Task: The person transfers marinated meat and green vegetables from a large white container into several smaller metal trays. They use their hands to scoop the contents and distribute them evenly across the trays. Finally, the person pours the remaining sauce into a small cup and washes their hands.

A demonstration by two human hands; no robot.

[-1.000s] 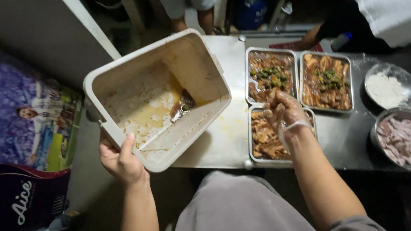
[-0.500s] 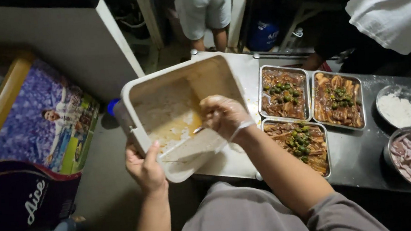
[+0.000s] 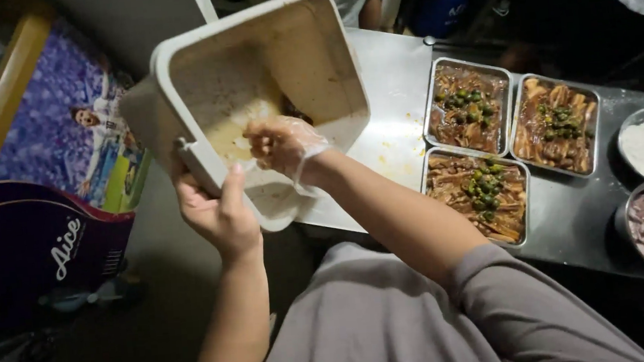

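The bare left hand [image 3: 221, 216] is clamped on the rim of a large white rectangular plastic tub [image 3: 254, 94], tilted beside the steel table [image 3: 398, 129]. Inside the tub, the right hand [image 3: 281, 146] (in a thin clear glove) is curled around sauce residue. Three rectangular foil trays of sauced food [image 3: 484, 191] sit on that table, right of the tub.

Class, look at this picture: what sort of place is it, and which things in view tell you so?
Probably a food-preparation kitchen: metal trays of sauced food, a steel worktop, and a gloved right hand scraping a tilted tub.
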